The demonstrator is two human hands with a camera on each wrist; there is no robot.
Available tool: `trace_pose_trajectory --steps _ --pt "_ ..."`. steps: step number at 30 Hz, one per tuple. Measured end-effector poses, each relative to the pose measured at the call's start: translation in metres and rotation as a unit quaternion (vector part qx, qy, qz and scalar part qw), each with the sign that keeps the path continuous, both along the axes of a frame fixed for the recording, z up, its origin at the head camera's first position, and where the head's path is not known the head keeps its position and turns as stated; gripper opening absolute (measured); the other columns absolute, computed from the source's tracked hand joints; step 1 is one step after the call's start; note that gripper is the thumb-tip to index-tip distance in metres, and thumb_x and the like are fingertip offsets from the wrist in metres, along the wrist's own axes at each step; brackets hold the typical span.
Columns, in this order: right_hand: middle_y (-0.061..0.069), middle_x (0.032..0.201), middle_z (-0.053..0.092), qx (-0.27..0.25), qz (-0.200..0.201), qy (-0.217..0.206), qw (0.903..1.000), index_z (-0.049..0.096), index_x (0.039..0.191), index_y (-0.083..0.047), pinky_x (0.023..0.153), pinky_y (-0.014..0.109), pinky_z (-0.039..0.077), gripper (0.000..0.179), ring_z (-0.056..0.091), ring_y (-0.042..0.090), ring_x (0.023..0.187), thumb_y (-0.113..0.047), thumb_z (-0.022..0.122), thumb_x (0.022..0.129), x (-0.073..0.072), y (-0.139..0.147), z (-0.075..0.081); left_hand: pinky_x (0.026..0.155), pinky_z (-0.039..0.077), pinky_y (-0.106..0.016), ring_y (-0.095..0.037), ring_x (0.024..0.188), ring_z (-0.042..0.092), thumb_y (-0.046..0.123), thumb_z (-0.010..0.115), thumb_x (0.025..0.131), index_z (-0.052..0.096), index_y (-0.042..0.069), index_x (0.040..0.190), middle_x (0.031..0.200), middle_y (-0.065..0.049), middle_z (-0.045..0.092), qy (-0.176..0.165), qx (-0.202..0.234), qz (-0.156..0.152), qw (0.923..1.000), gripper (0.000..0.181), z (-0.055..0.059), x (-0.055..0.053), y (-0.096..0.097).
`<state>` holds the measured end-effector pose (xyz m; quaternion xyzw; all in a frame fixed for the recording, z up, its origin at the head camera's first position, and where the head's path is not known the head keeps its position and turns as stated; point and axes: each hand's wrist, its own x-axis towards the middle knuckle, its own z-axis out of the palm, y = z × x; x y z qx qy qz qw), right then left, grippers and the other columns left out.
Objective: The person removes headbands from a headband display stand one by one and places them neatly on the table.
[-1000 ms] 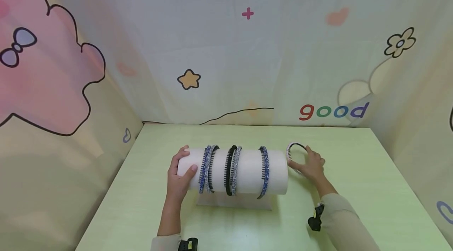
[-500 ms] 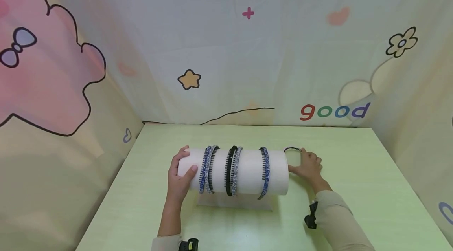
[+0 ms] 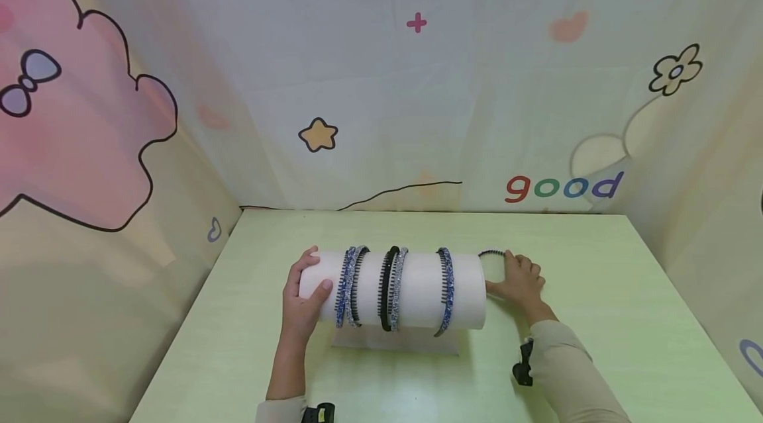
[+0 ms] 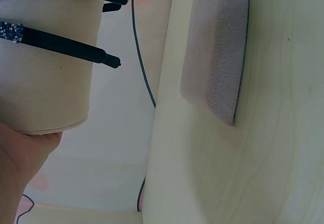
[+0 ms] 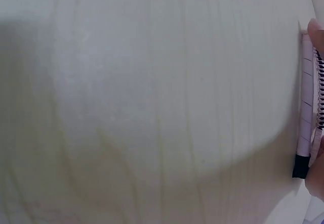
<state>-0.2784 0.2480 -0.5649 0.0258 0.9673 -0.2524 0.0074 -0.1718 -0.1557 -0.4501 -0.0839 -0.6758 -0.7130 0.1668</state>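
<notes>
A white padded cylinder (image 3: pixel 417 290) lies horizontally on a low stand (image 3: pixel 396 340). My left hand (image 3: pixel 306 294) grips its left end, thumb in front and fingers over the top. Around it sit glittery toothed headbands: blue (image 3: pixel 447 290) towards the right, silver (image 3: pixel 396 290) and black (image 3: pixel 386 297) at the middle, blue (image 3: pixel 342 297) and silver (image 3: pixel 354 290) on the left. Beyond the right end, low at the table, my right hand (image 3: pixel 521 284) holds a pale pink headband (image 5: pixel 306 100) with black tips and inner teeth. Most of that headband is hidden behind the cylinder in the head view.
The pale wooden table (image 3: pixel 602 317) reaches back to a printed curtain (image 3: pixel 381 112), which also closes in both sides. In the left wrist view, the stand's fabric-covered foot (image 4: pixel 215 57) shows below the raised cylinder.
My right hand has moved slightly left with the pale headband, which has tipped down and slipped partly out of sight behind the cylinder's right end. The left hand keeps its grip.
</notes>
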Motion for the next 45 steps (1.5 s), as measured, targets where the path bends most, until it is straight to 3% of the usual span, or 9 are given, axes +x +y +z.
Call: trace_pose_trajectory --steps 10,20,25,32,37,45 --pt "0.035 0.137 0.022 0.002 0.029 -0.021 0.9994 0.021 0.143 0.005 0.087 0.069 0.017 0.105 0.016 0.055 0.121 -0.054 0.071 0.071 -0.001 -0.001 0.012 0.075 0.05 -0.031 -0.032 0.111 0.047 -0.005 0.059 0.084 0.046 -0.001 0.118 0.143 -0.013 0.036 -0.004 0.002 0.003 1.0 0.037 0.001 -0.001 0.0" --pt "0.035 0.138 0.023 0.017 0.037 -0.017 0.999 0.022 0.142 0.005 0.088 0.069 0.018 0.103 0.018 0.055 0.121 -0.054 0.07 0.072 -0.002 0.002 0.01 0.076 0.05 -0.033 -0.03 0.112 0.047 -0.003 0.061 0.084 0.047 0.001 0.118 0.143 -0.006 0.037 -0.01 0.009 0.0 0.9999 0.037 -0.013 -0.008 -0.005" --pt "0.036 0.138 0.022 0.017 0.028 -0.029 0.9991 0.021 0.142 0.006 0.088 0.069 0.016 0.103 0.016 0.055 0.122 -0.053 0.07 0.072 0.0 0.0 0.011 0.076 0.05 -0.033 -0.029 0.115 0.046 0.001 0.063 0.084 0.048 0.005 0.12 0.143 -0.001 0.037 -0.01 0.006 0.001 0.9999 0.039 -0.026 -0.014 -0.007" --pt "0.035 0.138 0.021 0.021 0.018 -0.03 0.9992 0.02 0.143 0.005 0.088 0.069 0.016 0.103 0.015 0.055 0.121 -0.055 0.067 0.074 0.0 -0.002 0.011 0.075 0.05 -0.033 -0.03 0.113 0.047 0.002 0.063 0.084 0.048 0.004 0.119 0.142 -0.001 0.038 0.008 0.011 -0.003 0.9999 0.038 -0.027 -0.015 -0.008" --pt "0.036 0.138 0.021 0.024 0.013 -0.033 0.9991 0.019 0.143 0.006 0.088 0.069 0.017 0.108 0.015 0.056 0.121 -0.064 0.061 0.073 0.001 -0.005 0.014 0.074 0.051 -0.035 -0.033 0.11 0.048 0.004 0.063 0.084 0.049 0.006 0.118 0.141 0.0 0.04 0.012 0.01 -0.001 0.9999 0.037 -0.027 -0.016 -0.007" --pt "0.039 0.13 0.026 0.036 -0.06 -0.043 0.9966 0.021 0.139 0.01 0.085 0.065 0.025 0.11 0.02 0.055 0.116 -0.069 0.057 0.071 0.004 -0.011 0.012 0.076 0.051 -0.034 -0.029 0.111 0.048 0.002 0.063 0.084 0.049 0.005 0.119 0.142 0.0 0.039 -0.005 0.009 0.001 0.9999 0.037 -0.025 -0.015 -0.007"
